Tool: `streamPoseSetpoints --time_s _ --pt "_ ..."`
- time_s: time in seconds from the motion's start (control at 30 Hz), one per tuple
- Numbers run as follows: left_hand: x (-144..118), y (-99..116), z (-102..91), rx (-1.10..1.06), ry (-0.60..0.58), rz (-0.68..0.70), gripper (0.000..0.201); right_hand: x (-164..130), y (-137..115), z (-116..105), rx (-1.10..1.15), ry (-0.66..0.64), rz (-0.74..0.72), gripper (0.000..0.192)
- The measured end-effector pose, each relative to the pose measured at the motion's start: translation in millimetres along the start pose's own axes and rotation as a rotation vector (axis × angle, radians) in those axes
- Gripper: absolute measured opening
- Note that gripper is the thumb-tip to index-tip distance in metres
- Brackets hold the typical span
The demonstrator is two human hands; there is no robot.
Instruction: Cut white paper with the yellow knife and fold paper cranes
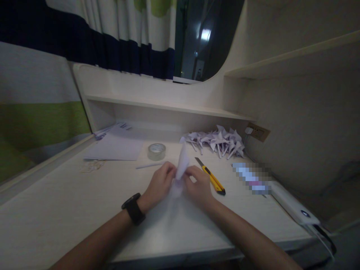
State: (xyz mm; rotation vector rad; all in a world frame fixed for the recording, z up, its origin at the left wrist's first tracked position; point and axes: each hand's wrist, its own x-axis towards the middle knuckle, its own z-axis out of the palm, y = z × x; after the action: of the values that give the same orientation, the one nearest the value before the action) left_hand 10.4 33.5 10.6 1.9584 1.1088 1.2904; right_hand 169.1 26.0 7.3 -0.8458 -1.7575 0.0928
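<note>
Both my hands meet at the middle of the pale desk (56, 210) around a piece of white paper (182, 163). My left hand (159, 183), with a black watch on its wrist, pinches the paper's left side. My right hand (198, 185) pinches the right side. Part of the paper stands up between my fingers and the rest lies flat under them. A yellow utility knife (212, 177) lies just right of my right hand. A thin white stick (149, 165) lies just beyond my left hand.
A tape roll (156, 151) and a stack of white sheets (115, 148) lie at the back left. A pile of folded paper pinwheels (218, 141) sits at the back right near a wall socket (257, 132). A white device with cable (294, 206) lies at right.
</note>
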Motion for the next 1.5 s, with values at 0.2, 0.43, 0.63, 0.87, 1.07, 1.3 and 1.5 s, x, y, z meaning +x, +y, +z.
streamPoseSetpoints --time_s 0.2,0.43,0.63,0.87,1.07,1.3,1.5 --pt "2.2 -0.5 -1.2 0.006 -0.022 -0.039 0.025 2.1 -2.8 -2.0 0.064 -0.004 0.014 0.016" --pt "-0.1 3.3 -2.3 0.033 -0.051 0.025 0.029 2.2 -0.4 -2.8 0.121 -0.046 0.121 0.016" --pt "-3.0 4.0 -4.8 0.063 -0.067 0.07 0.026 1.0 8.8 1.4 0.315 -0.042 0.256 0.007" --pt "-7.1 4.8 -4.7 0.12 -0.053 0.103 0.023 3.6 5.0 -1.1 0.352 -0.057 0.311 0.01" --pt "-7.2 2.8 -4.3 0.168 -0.019 0.121 0.018 7.9 3.6 -5.3 0.316 -0.039 0.202 0.007" --pt "-5.9 1.3 -5.3 0.103 -0.02 0.084 0.021 6.5 3.2 -3.8 0.293 -0.034 0.198 0.008" --pt "-6.6 1.7 -3.0 0.069 -0.047 0.065 0.029 2.6 -2.6 -2.1 0.166 -0.011 0.042 0.013"
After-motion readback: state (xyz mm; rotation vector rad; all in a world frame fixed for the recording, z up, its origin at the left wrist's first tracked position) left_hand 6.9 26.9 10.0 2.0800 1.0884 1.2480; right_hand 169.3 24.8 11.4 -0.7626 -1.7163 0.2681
